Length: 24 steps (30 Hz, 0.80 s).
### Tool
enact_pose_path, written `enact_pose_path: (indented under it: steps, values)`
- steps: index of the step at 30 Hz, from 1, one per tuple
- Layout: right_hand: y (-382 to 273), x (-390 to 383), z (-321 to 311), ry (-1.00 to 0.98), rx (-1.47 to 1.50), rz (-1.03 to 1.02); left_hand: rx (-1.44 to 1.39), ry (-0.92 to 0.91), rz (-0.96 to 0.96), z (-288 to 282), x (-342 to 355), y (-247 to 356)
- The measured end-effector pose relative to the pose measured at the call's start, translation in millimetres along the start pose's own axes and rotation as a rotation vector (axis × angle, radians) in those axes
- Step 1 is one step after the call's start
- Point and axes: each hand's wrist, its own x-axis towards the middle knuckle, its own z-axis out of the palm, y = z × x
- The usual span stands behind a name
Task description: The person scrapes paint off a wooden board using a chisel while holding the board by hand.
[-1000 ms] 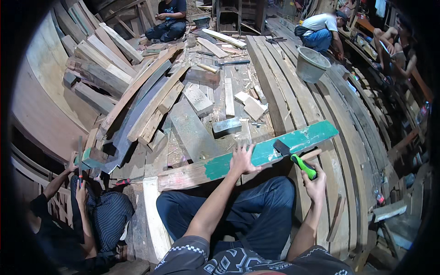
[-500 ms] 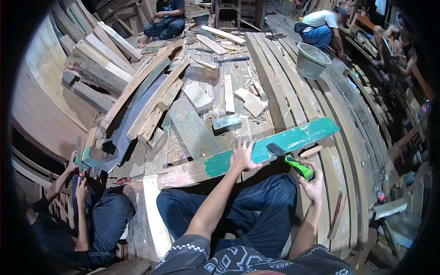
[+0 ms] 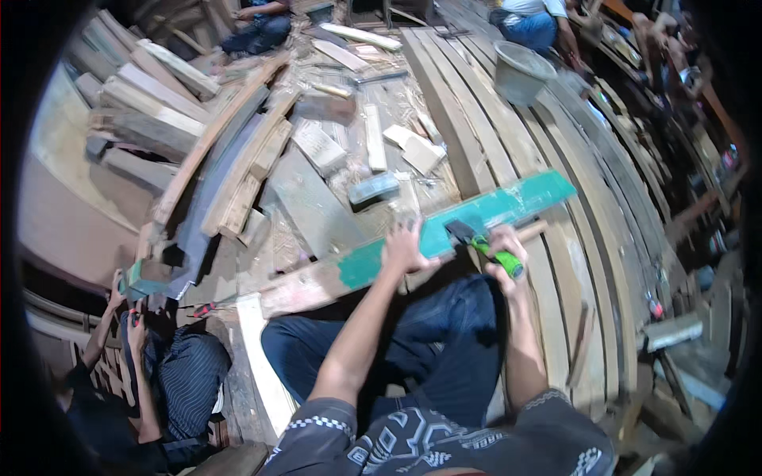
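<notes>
The left hand (image 3: 407,247) lies, with fingers spread, on the middle of the green-painted plank (image 3: 528,197), whose right end is over long wooden beams (image 3: 583,262). The right hand (image 3: 506,252) is wrapped around a green-handled scraper (image 3: 479,243), its dark blade (image 3: 459,231) toward the plank's near edge.

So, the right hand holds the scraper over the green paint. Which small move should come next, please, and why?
Perhaps the right hand should shift the scraper slightly rightward, away from the left hand, before any stroke. The blade is over the paint, close to that hand, which lies spread on the board; more paint covers the board's right part.
</notes>
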Motion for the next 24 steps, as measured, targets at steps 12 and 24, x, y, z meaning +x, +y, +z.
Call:
enact_pose_path:
  steps: [12,24]
  values:
    - [-14.3,-10.8,10.7,-0.134,0.165,-0.141,0.063,-0.010,0.013,-13.5,0.2,1.3]
    - [-22.0,-36.7,15.7,-0.020,0.159,-0.071,0.050,0.054,0.041,-7.2,0.0,-2.4]
